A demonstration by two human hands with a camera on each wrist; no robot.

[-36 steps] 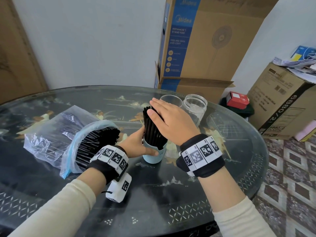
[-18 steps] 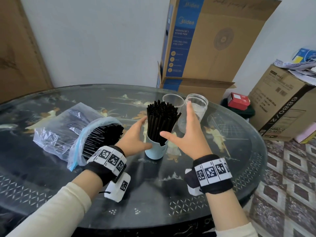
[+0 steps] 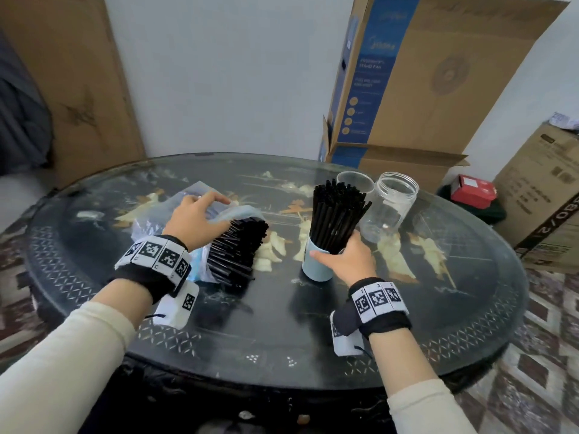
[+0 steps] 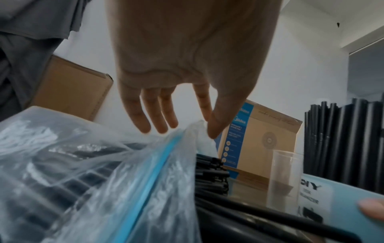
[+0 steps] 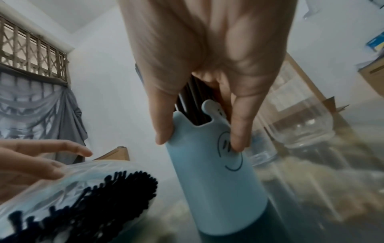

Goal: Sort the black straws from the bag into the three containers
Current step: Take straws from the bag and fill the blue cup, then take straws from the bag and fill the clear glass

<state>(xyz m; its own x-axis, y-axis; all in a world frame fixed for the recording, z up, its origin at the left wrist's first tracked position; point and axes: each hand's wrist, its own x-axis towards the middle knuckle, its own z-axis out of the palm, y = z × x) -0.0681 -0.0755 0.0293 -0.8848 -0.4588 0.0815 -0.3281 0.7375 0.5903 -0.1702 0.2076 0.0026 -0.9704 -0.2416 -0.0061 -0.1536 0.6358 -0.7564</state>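
A light blue cup (image 3: 315, 267) (image 5: 216, 167) with a smiley face stands mid-table, packed with upright black straws (image 3: 337, 214). My right hand (image 3: 347, 261) (image 5: 199, 134) grips the cup near its rim, thumb on one side and fingers on the other. A clear plastic bag (image 3: 200, 264) (image 4: 87, 172) lies on its side to the left, with black straws (image 3: 238, 252) (image 5: 99, 202) poking out of its open mouth. My left hand (image 3: 197, 217) (image 4: 174, 128) hovers with straight fingers just above the bag's top edge. Behind the cup stand an empty clear cup (image 3: 355, 181) and a clear jar (image 3: 388, 205).
The round dark glass-topped table (image 3: 282, 333) has bare surface in front of the hands. Tall cardboard boxes (image 3: 432, 76) stand behind the table, another box (image 3: 545, 195) and a red box (image 3: 473, 189) sit at the right on the floor.
My left hand left the blue cup and moved left over the bag. My right hand went from open beside the straws down to grip the cup.
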